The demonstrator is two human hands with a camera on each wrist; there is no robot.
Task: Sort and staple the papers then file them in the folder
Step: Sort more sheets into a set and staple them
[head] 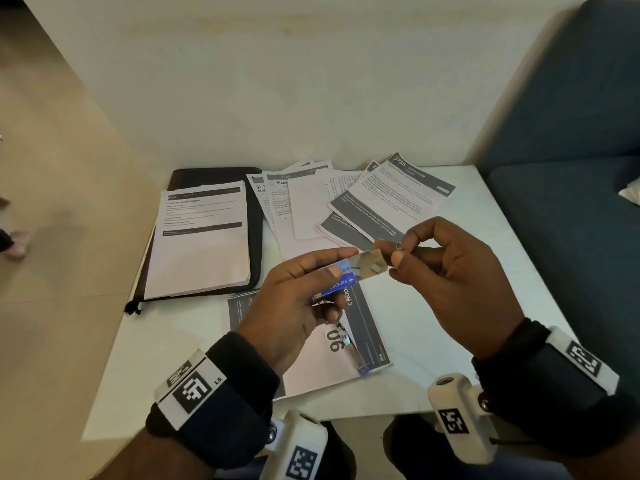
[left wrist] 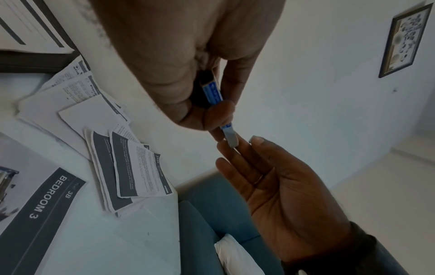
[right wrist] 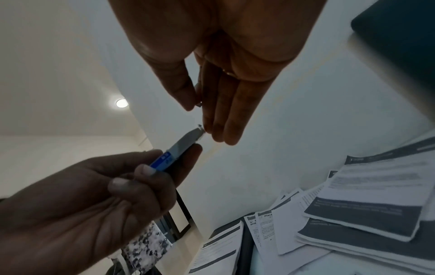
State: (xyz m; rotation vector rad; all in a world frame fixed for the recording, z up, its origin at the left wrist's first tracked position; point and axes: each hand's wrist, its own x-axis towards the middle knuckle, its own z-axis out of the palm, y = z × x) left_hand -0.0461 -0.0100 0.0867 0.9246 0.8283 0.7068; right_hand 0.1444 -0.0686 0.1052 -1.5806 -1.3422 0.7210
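Blue staple box point(head: 335, 281), small cardboard, pinched in our left hand point(head: 294, 299) above the table point(head: 433, 306), its inner tray slid out toward our right hand point(head: 446, 268), whose thumb and forefinger pinch a small strip of staples at the tray's mouth. We judge it best drawn straight, box level, or strips spill. Stapler point(head: 353, 351) lies open on the bedroom sheet point(head: 322, 368); loose papers point(head: 346, 202) fan beyond, one stack point(head: 201, 244) on the black folder point(head: 214, 174).

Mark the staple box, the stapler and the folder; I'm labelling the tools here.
staple box point(head: 337, 284), head view, on its blue printed side.
stapler point(head: 356, 358), head view, on its body lying on the paper.
folder point(head: 207, 174), head view, on its bare dark top edge.
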